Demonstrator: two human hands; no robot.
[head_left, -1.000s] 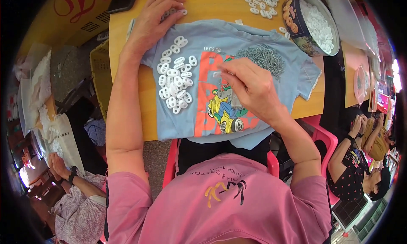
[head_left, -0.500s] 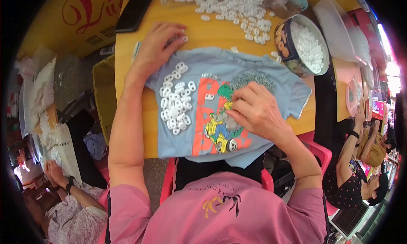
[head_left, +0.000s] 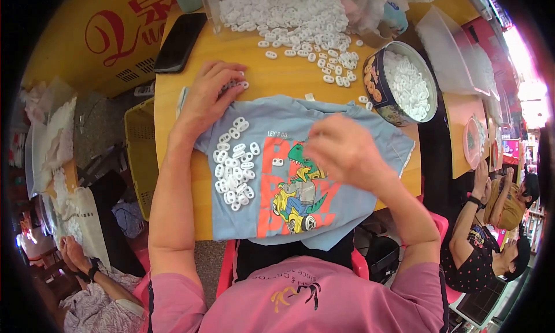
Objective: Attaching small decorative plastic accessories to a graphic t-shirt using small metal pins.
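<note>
The fingers of the blurred right hand (head_left: 347, 153) bend in close together above a light-blue cloth T-shirt (head_left: 354, 203); I cannot tell whether they pinch anything. At nine o'clock from them, one small white two-hole plastic oval (head_left: 277, 162) lies on the shirt. At the shirt's ten o'clock, the left hand (head_left: 211, 93) half-curls its fingers over a few similar ovals (head_left: 243, 85); I cannot tell whether it grips them. A heap of white ovals (head_left: 234, 177) sits at nine. On the yellow wooden worktop (head_left: 283, 78), a round dark-blue tin (head_left: 386, 96) of ovals stands at one.
</note>
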